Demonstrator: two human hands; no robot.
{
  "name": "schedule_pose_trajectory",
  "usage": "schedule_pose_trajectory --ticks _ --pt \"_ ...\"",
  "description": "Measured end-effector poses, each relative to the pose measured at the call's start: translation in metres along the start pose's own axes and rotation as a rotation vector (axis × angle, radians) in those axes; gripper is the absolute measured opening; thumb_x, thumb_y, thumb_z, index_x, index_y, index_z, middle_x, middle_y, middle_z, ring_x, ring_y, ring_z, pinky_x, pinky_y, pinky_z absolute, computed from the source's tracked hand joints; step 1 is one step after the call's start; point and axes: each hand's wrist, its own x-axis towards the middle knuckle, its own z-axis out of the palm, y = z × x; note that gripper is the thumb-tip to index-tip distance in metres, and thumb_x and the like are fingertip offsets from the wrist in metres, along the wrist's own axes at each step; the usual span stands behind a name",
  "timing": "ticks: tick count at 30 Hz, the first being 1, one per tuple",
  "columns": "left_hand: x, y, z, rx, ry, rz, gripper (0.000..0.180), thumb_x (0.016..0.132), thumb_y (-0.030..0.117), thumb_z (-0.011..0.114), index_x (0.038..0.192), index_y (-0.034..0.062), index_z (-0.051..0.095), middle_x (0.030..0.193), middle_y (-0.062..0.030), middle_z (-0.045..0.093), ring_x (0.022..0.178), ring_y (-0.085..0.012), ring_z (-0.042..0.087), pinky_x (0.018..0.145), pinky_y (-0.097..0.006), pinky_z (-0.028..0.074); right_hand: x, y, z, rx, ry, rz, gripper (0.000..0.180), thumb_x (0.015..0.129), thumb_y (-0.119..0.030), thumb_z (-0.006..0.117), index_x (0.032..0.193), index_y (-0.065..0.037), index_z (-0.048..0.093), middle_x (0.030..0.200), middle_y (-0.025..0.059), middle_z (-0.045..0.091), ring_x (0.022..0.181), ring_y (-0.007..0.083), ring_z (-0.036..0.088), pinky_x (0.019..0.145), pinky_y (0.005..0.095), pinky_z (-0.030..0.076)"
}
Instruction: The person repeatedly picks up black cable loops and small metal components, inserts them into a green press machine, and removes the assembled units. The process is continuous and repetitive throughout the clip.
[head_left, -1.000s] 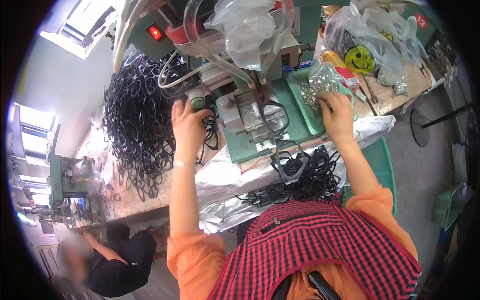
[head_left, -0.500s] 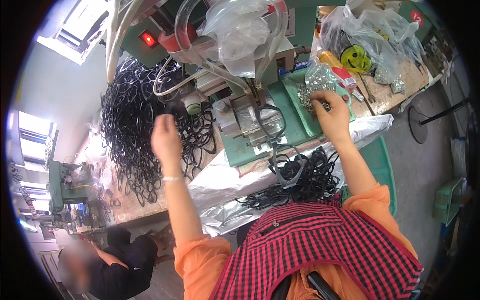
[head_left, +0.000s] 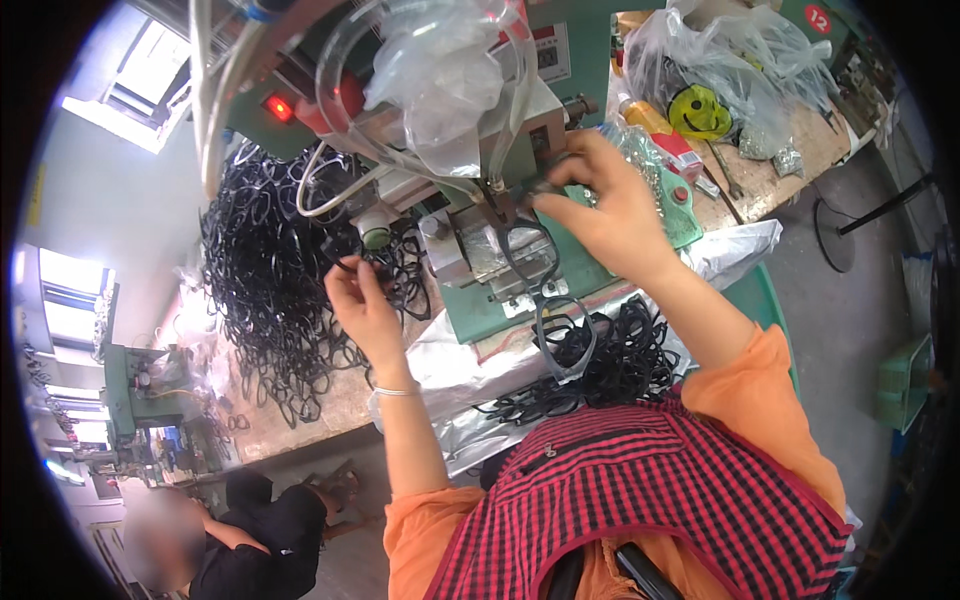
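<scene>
My left hand [head_left: 362, 305] is at the right edge of a heap of black eyeglass frames [head_left: 265, 260], its fingers pinched on a black frame at the tips. My right hand [head_left: 610, 210] reaches in beside the machine's metal fixture [head_left: 490, 240], thumb and fingers curled toward each other. Dark, blurred shapes at the fingertips hide what they hold. A dark eyeglass frame [head_left: 544, 290] hangs from the fixture, one lens opening above the other. More black frames [head_left: 630, 355] lie at the front edge, against my apron.
A green tray [head_left: 686, 225] with small metal pieces is partly behind my right hand. Plastic bags [head_left: 740, 60], a red-and-white carton [head_left: 678, 155] and tools lie at the back right. Silvery foil [head_left: 450, 385] covers the front edge. A seated person [head_left: 250, 540] is at lower left.
My right hand has left the metal pieces in the green tray and moved left to the fixture. My left hand has shifted slightly right and nearer, its fingers now pinched on a frame.
</scene>
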Motion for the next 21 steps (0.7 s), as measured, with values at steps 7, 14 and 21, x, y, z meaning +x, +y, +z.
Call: schedule_pose_trajectory --ticks 7,14,21 --pt "-0.055 -0.014 0.001 -0.082 0.117 -0.057 0.008 0.104 0.006 0.053 0.109 0.0020 0.049 0.105 -0.0069 0.058 0.097 -0.0137 0.063 0.082 -0.032 0.058 -0.005 0.013 0.018 0.053 0.050 0.094 0.045 0.080 -0.002 0.074 0.120 0.001 0.054 0.089 0.0037 0.065 0.089 0.0095 0.060 0.086 0.0256 0.046" --pt "-0.017 0.124 0.028 -0.551 -0.038 0.420 0.009 0.101 0.001 0.052 0.110 0.0011 0.049 0.104 -0.0140 0.062 0.092 -0.0219 0.067 0.078 -0.040 0.063 -0.004 0.006 0.028 0.212 0.051 0.060 0.043 0.079 -0.005 0.073 0.118 -0.001 0.056 0.086 0.0055 0.068 0.086 0.0116 0.063 0.085 0.0288 0.049" --pt "0.004 0.127 0.042 -0.426 -0.023 0.548 0.015 0.096 -0.002 0.056 0.110 -0.0011 0.051 0.094 -0.0127 0.061 0.088 -0.0230 0.068 0.078 -0.041 0.060 -0.013 -0.022 0.022 0.288 -0.077 0.219 0.054 0.083 0.002 0.067 0.134 0.001 0.050 0.109 0.0061 0.064 0.103 0.0137 0.061 0.097 0.0293 0.047"
